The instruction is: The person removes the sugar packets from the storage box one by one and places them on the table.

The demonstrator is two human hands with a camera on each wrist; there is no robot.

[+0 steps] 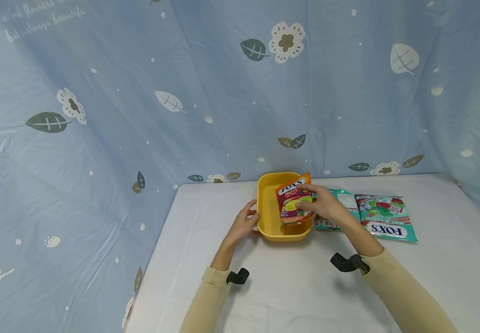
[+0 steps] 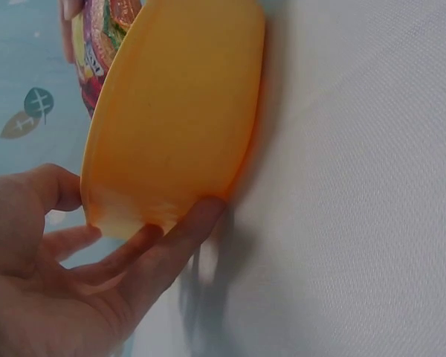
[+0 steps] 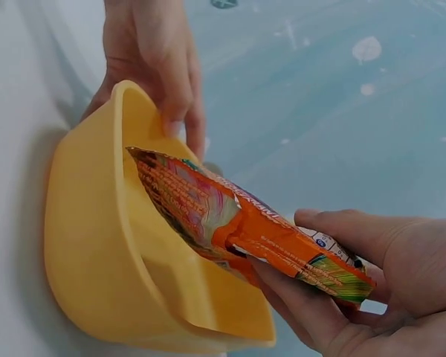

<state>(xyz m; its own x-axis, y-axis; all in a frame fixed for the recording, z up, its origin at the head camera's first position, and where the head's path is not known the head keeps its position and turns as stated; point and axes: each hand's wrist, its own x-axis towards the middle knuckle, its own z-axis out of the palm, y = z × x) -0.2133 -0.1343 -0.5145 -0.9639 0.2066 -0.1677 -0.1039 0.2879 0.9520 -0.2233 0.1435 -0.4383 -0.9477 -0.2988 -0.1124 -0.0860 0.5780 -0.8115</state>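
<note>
A yellow plastic tub (image 1: 268,206) stands on the white table. My left hand (image 1: 243,224) holds its left side, with thumb at the rim and fingers against the outer wall (image 2: 178,111). Over the tub's opening, my right hand (image 1: 322,202) pinches an orange and red candy bag (image 1: 286,200) marked FOX'S FRUITS. In the right wrist view, the candy bag (image 3: 201,204) tilts across the rim, its far end over the inside. Part of the tub's floor is hidden behind the bag.
Two green FOX'S candy bags lie right of the tub: one mint blossom bag (image 1: 383,215) in full view, another green bag (image 1: 349,202) partly behind my right hand and forearm. A blue patterned curtain (image 1: 223,92) hangs behind and left of the table (image 1: 206,217).
</note>
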